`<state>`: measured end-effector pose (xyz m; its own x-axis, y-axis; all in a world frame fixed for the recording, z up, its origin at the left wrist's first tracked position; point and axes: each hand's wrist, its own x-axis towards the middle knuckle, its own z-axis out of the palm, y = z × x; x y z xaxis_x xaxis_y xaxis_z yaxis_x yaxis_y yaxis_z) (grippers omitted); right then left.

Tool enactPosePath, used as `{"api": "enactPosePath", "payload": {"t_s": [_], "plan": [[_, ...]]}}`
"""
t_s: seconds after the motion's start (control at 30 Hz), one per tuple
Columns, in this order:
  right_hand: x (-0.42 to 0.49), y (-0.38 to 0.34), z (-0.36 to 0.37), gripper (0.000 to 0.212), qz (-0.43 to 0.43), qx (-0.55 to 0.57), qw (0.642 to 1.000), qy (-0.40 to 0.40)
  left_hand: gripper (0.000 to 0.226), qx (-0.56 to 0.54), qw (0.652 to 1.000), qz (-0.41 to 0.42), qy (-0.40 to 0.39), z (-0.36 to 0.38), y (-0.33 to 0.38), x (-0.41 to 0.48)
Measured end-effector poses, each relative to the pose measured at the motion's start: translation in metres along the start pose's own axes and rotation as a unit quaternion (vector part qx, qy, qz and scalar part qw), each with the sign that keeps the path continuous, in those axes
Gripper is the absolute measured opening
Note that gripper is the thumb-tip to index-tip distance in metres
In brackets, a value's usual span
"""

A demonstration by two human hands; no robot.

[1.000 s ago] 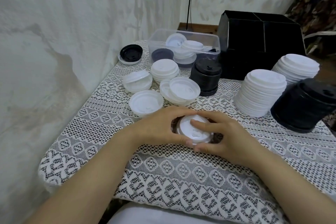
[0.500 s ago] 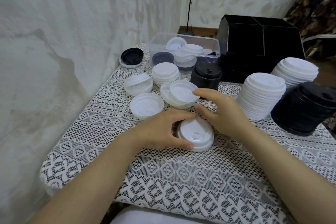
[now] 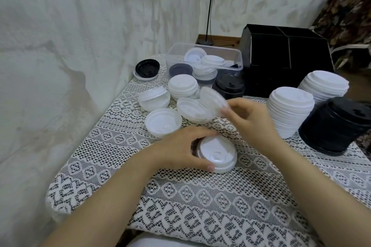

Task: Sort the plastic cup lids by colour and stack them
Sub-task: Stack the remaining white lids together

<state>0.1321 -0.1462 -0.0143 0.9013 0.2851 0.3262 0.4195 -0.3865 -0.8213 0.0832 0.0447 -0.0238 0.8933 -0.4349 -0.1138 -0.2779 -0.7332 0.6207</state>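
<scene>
A short stack of white lids (image 3: 217, 154) sits on the lace cloth near the front, and my left hand (image 3: 180, 149) grips its left side with thumb and fingers curled round it. My right hand (image 3: 249, 118) pinches a single white lid (image 3: 211, 99), blurred and tilted, lifted above an upturned white lid (image 3: 192, 111). More loose white lids (image 3: 163, 124) lie to the left. Tall white stacks (image 3: 289, 113) and a black stack (image 3: 337, 124) stand at the right. A smaller black stack (image 3: 228, 86) stands behind.
A clear plastic tub (image 3: 202, 64) with mixed lids stands at the back, a black box (image 3: 285, 56) to its right. A lone black lid (image 3: 147, 67) lies by the wall at back left. The wall runs close along the table's left edge (image 3: 96, 134).
My right hand left the front stack, reached back to the upturned lids and lifted one white lid. My left hand stayed on the front stack.
</scene>
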Motion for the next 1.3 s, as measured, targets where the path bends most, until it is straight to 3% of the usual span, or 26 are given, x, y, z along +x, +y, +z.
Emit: {"api": "enactPosePath", "payload": {"t_s": [0.07,0.17,0.3,0.43,0.6,0.7,0.8,1.03,1.17,1.3], "plan": [[-0.011,-0.005,-0.009,0.014,0.063,0.172,0.982,0.040,0.086,-0.002,1.000,-0.007,-0.003,0.000,-0.001,0.000],[-0.027,-0.004,-0.019,0.016,0.159,0.366,0.916,0.039,0.100,-0.049,0.999,-0.022,-0.004,0.001,-0.001,-0.001],[-0.040,0.000,-0.021,0.041,0.225,0.444,0.867,-0.002,0.111,-0.128,0.991,-0.022,0.042,0.004,0.000,-0.001],[-0.044,-0.001,-0.018,0.046,0.231,0.458,0.858,-0.011,0.093,-0.156,0.983,0.001,0.099,0.006,0.000,-0.001],[-0.047,0.003,-0.015,0.051,0.198,0.371,0.907,-0.009,0.072,-0.170,0.970,0.026,0.174,0.004,0.000,0.001],[-0.050,0.006,-0.015,0.063,0.121,0.229,0.966,-0.006,0.067,-0.187,0.967,0.031,0.168,0.006,-0.003,0.002],[-0.051,0.010,-0.014,0.074,0.067,0.094,0.992,-0.050,0.065,-0.197,0.970,0.021,0.138,0.007,-0.006,0.002],[-0.055,0.016,-0.013,0.084,0.051,-0.078,0.986,-0.140,0.078,-0.168,0.985,-0.003,0.048,0.005,-0.011,-0.002],[-0.058,0.017,-0.014,0.085,0.050,-0.117,0.979,-0.158,0.095,-0.100,0.995,0.004,0.026,0.003,-0.010,-0.002],[-0.059,0.020,-0.013,0.086,0.046,-0.148,0.975,-0.161,0.094,-0.068,0.997,0.008,0.018,0.002,-0.008,-0.002]]}}
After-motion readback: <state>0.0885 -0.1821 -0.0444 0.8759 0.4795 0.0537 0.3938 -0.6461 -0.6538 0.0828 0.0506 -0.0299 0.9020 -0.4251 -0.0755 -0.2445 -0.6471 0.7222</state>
